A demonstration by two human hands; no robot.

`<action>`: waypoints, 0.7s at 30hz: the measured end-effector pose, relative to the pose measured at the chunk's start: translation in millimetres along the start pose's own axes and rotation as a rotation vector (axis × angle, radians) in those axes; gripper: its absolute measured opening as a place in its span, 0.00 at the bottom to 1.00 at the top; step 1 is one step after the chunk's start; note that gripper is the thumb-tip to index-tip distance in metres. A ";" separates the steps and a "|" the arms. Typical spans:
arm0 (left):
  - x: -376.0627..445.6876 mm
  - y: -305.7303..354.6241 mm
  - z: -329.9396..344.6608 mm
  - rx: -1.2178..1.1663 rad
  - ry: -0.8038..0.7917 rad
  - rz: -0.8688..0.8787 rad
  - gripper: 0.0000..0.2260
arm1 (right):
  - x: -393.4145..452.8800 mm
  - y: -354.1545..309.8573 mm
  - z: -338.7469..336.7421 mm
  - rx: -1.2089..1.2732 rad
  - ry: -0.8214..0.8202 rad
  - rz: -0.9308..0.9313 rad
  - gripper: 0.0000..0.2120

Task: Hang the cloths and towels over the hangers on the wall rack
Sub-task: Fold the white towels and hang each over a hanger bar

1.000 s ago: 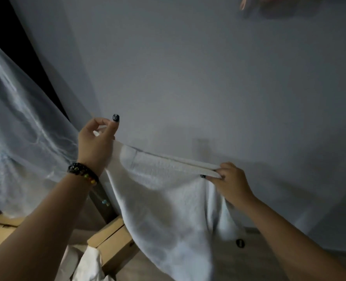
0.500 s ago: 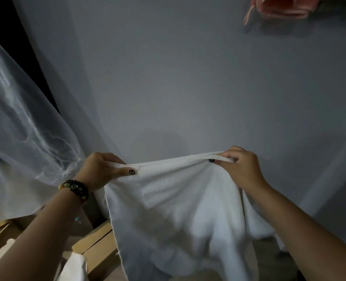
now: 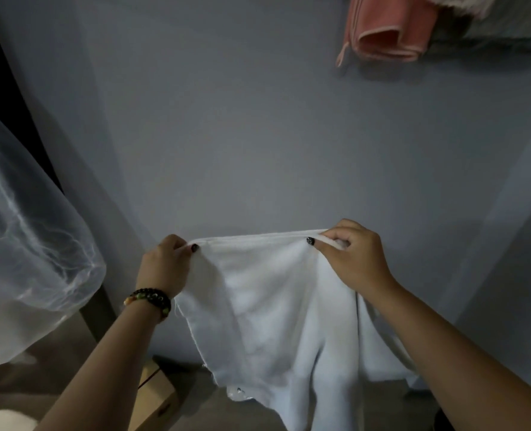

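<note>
Across the whole middle of the frame runs a plain grey wall (image 3: 258,135), dim and unlit, with bare open stretch between the hands and the top right corner. Far left, a sheer white curtain (image 3: 24,244) billows in, its upper and left parts cut off by the frame edge, a dark gap showing behind it at upper left. Low centre now: a white towel (image 3: 273,306) hangs spread out, its top hem pulled level, its lower folds running off the bottom edge so its full length cannot be seen. Up in the top right corner, a pink towel (image 3: 385,29) hangs already, clipped by the frame; whatever holds it is out of view, and beside it a grey cloth (image 3: 506,23) is too dark and cropped to make out. Bottom left, a cardboard box (image 3: 155,396) pokes out on the floor, half hidden behind the left forearm. Hands well apart: the left hand (image 3: 164,269) pinches the towel's top left corner, thumb over the hem, a beaded bracelet (image 3: 149,301) on that wrist. The right hand (image 3: 351,259) grips the top right corner, fingers curled round bunched fabric, dark nail showing.
</note>
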State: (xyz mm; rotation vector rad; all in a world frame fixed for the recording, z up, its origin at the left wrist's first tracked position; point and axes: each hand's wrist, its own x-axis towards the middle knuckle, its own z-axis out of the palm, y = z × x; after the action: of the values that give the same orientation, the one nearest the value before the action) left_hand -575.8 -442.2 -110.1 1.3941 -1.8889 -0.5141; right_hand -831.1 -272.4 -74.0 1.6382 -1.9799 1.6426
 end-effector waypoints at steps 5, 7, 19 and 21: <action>4.4 32.6 8.2 -0.708 0.154 -0.318 0.11 | 8.4 -2.5 -17.1 0.043 -0.021 0.048 0.08; 7.0 47.5 -0.9 -0.849 0.265 -0.373 0.10 | 8.2 -2.1 -25.1 0.075 -0.073 0.062 0.07; -27.3 130.8 -42.6 -0.632 -0.055 0.333 0.16 | 1.1 -41.0 -35.4 0.262 -0.165 0.013 0.06; -40.4 143.0 -39.1 -0.580 -0.199 0.372 0.16 | 1.8 -50.2 -36.3 0.284 -0.162 -0.003 0.07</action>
State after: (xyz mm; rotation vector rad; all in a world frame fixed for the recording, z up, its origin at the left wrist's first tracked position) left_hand -633.3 -352.6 0.6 0.6194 -1.8820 -0.9422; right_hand -813.2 -238.7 -25.2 1.9247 -1.8797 1.9209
